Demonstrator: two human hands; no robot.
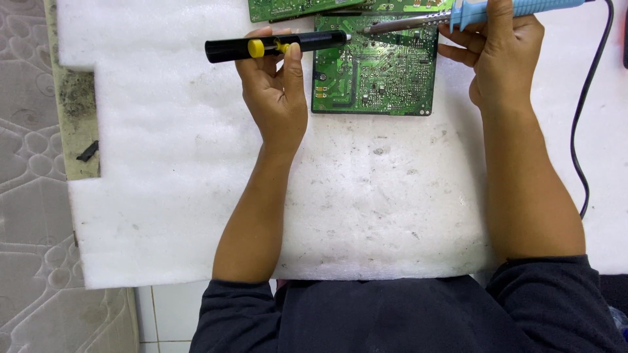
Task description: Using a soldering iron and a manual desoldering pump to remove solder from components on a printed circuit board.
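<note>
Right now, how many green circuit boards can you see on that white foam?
3. One full board lies between the hands. Two more are cut off by the top edge, behind it. Others may lie out of view.

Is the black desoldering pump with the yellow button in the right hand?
No, the left hand holds the black desoldering pump; the right hand holds a blue-handled soldering iron.
</note>
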